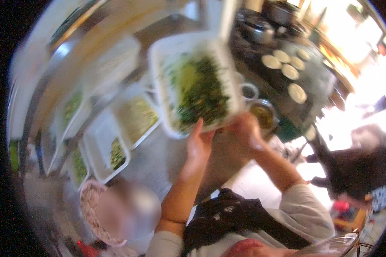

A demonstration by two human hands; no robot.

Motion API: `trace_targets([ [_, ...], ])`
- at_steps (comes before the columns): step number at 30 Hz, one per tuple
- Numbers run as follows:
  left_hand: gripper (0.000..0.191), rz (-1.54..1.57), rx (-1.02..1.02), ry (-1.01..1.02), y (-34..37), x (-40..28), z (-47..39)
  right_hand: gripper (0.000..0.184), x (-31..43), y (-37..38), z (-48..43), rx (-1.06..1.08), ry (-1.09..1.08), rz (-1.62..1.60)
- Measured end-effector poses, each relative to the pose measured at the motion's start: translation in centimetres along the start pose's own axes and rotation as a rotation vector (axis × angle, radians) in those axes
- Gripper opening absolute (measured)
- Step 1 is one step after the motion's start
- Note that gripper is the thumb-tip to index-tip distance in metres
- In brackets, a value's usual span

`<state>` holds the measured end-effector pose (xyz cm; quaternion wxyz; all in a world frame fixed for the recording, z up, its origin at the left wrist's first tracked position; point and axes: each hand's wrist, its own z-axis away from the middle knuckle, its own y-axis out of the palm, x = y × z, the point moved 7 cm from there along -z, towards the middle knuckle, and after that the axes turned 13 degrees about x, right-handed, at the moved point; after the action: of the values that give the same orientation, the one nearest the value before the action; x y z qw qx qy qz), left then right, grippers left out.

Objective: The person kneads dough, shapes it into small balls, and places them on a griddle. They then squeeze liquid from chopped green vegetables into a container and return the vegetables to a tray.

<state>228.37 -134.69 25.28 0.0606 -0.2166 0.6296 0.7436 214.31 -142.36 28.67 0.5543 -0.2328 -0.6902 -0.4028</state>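
Both hands hold up a white plastic tub (167, 125) of chopped green leaves (206, 90), which looks tilted and is blurred. My left hand (200, 139) grips its near rim, thumb over the edge. At the near right corner, my right hand (246, 128) has hold of the same tub; its fingers are partly hidden and blurred. Just right of that hand stands a metal bowl (263, 117) of yellowish liquid, with a white cup (248, 92) behind it.
Several flat dough rounds (290, 72) lie on a large round griddle (315, 80) at the right. Pots (259, 30) stand behind it. More white tubs of chopped food (125, 157) line the metal counter (148, 163) at left, near a pink basket (91, 205).
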Motion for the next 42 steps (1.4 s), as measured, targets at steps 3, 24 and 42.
trace_targets([
  [3, 0.029, 0.176, 0.040, -0.117, -3.2, 4.4, 1.7, 0.008, -7.1, -2.0, 2.5, -0.154, 0.222, -0.109],
  [24, 0.027, -0.244, -0.412, 0.054, -17.6, 2.0, 11.4, 0.032, -11.9, 9.8, -12.4, 0.186, -0.122, 1.087],
  [42, 0.026, -0.514, 0.037, -0.087, -16.0, 1.4, 15.7, 0.034, -3.8, 11.0, -3.6, 0.097, -0.074, 0.670],
])
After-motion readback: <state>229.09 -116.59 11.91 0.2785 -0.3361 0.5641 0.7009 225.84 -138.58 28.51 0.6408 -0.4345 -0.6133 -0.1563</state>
